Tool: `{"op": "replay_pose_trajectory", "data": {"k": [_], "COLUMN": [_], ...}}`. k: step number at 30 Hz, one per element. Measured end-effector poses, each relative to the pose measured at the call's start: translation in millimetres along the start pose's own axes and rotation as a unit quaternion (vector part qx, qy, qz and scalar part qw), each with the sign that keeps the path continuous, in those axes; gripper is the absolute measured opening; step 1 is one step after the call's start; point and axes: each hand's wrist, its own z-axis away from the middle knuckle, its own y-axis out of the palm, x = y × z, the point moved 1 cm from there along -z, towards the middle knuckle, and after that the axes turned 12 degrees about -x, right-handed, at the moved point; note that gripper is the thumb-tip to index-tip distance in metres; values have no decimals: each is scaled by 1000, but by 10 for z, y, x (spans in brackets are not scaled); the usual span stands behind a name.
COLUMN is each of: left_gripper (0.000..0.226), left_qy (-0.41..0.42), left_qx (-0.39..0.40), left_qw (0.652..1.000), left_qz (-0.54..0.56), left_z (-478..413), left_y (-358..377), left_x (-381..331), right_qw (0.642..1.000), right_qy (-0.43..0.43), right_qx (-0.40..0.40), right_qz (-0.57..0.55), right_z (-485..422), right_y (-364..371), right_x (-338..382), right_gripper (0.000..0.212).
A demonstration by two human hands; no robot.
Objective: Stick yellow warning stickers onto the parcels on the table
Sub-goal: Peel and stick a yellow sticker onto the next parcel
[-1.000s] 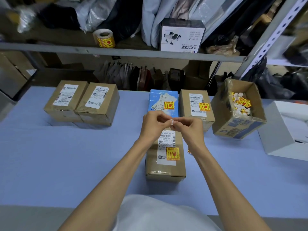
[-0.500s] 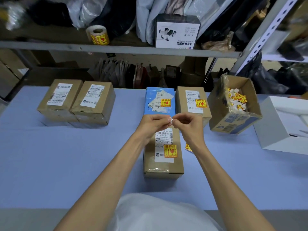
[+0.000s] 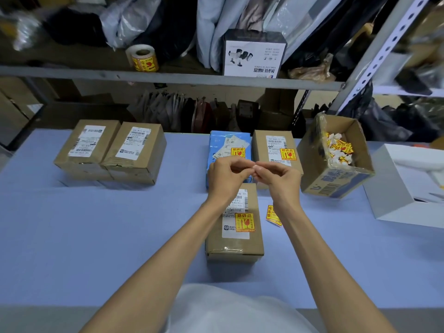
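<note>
While the blue worktop (image 3: pixel 72 236) stands before a crowded shelf (image 3: pixel 168 76), the left hand (image 3: pixel 227 180) and right hand (image 3: pixel 281 180) both pinch one tiny white scrap (image 3: pixel 256 167) above a stickered parcel (image 3: pixel 236 241), with loose stickers (image 3: pixel 272 216) just beside it, two parcels (image 3: pixel 137 150) back left, and open room along the front edge.

Three parcels each carry a yellow warning sticker (image 3: pixel 244 222): the brown centre parcel (image 3: pixel 234 246), the blue parcel (image 3: pixel 217 145) at its twelve o'clock and the rear brown parcel (image 3: pixel 260 150) at one o'clock. Two left brown parcels (image 3: pixel 135 150) at ten o'clock show white labels. Loose stickers (image 3: pixel 272 216) lie at three o'clock. The left hand (image 3: pixel 224 179) and right hand (image 3: pixel 280 180) pinch a small pale slip (image 3: pixel 255 167).
</note>
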Motion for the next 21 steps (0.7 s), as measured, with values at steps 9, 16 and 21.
{"op": "replay_pose_trajectory", "data": {"k": [9,16,21], "left_gripper": [18,23,18], "left_qy": [-58,-192,-182], "left_qx": [29,53,164], "left_qw": [998,977,967], "left_qz": [3,75,67], "left_z": [-86,-43,-117], "left_y": [157,428,676], "left_x": [-76,-246,-317], "right_qw": [978,912,939], "right_qy": [-161,-342,-273], "right_qx": [2,-37,-26], "right_qz": [129,223,209], "right_z": [-101,-122,-327], "right_y": [-189,-365,-662], "right_x": [31,-55,21], "right_gripper": [7,12,15]}}
